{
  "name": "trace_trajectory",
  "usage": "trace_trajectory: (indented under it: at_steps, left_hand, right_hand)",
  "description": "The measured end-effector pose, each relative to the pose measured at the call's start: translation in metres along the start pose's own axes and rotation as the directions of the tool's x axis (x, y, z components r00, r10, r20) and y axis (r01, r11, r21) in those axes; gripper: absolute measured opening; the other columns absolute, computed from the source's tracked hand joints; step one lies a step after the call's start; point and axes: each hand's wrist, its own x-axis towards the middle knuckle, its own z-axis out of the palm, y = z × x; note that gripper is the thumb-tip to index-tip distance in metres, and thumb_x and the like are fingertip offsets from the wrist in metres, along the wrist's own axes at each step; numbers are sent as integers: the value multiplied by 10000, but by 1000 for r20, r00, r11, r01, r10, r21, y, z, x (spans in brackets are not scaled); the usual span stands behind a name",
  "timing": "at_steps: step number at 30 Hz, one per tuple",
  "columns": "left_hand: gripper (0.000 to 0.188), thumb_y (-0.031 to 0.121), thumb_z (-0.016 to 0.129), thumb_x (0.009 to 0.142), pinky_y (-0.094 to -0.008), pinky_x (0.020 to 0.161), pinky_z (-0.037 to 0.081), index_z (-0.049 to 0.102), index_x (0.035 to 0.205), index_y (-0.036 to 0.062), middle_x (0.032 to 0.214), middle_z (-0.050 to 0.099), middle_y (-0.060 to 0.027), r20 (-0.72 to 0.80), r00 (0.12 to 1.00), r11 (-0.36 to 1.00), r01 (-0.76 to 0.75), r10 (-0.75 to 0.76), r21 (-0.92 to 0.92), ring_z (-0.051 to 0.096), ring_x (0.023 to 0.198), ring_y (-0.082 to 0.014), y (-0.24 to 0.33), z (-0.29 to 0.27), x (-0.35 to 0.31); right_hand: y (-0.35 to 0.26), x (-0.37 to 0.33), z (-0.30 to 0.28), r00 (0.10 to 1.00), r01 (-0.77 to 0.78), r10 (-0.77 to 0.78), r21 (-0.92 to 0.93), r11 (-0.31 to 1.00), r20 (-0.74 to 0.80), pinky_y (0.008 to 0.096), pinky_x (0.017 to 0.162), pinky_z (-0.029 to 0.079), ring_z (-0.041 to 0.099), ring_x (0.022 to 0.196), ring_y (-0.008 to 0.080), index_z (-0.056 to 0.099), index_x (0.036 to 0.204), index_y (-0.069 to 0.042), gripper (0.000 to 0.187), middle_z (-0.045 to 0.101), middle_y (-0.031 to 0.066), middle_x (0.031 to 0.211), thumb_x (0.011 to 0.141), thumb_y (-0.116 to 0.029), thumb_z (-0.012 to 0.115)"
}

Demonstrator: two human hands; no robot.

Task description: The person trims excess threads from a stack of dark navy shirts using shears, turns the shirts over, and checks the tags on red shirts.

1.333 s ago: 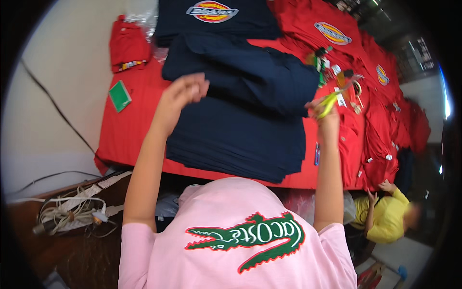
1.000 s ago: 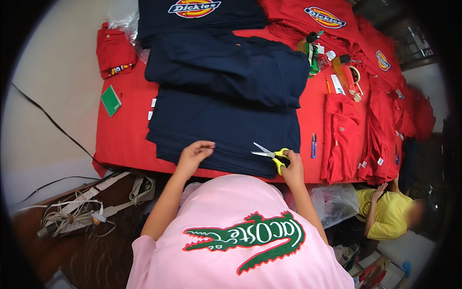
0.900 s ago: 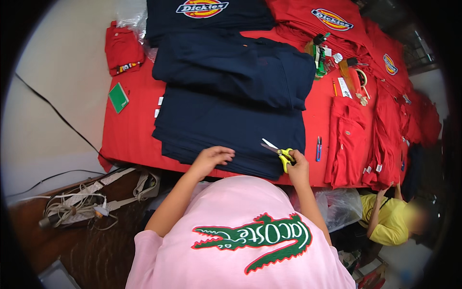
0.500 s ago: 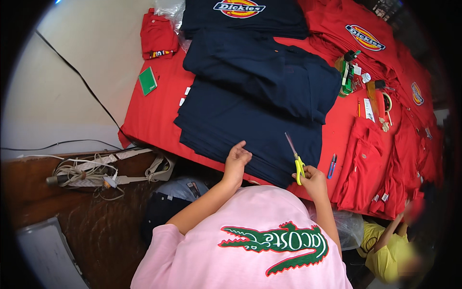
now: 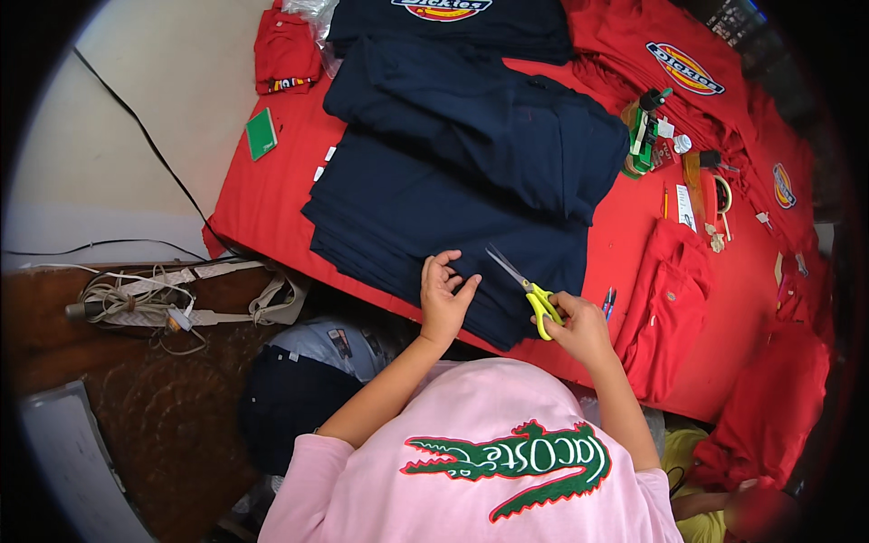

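Navy garments (image 5: 453,199) lie in a flat, layered stack before me, with a bunched fold across its upper part. My left hand (image 5: 443,297) is over the stack's near edge, thumb and fingers apart, nothing visible in it. In my right hand (image 5: 580,328) is a pair of scissors (image 5: 538,306) with yellow-green handles. My fingers are at its handle loops, and the narrow blades point up and left over the navy cloth, looking slightly parted. Blue thread snips (image 5: 609,302) lie on the red cloth just beyond my right hand.
Red cloth (image 5: 281,190) covers the table. Red garments (image 5: 674,299) lie at the right, with tape (image 5: 722,194), a pencil (image 5: 665,202) and a green-labelled bottle (image 5: 639,140). Far left is a green card (image 5: 262,135). A co-worker's yellow sleeve (image 5: 681,462) shows lower right, beside a red garment (image 5: 769,407).
My right hand has turned the scissors leftward, bringing the blades closer to my left hand. At the lower right, a red garment has been drawn toward the co-worker. The whole view has shifted slightly.
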Motion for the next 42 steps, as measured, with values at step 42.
trace_trajectory:
  at_steps: [42]
  left_hand:
    - [737,-206,679,891,-208,892,554,477,1571,-4,1416,481,-29,1,1000,963,5,-5,-271,589,992,-77,37,-19,7]
  right_hand:
    - [-20,48,15,957,179,-214,183,967,196,398,615,487,622,590,283,717,975,2,181,657,140,710,841,-105,778]
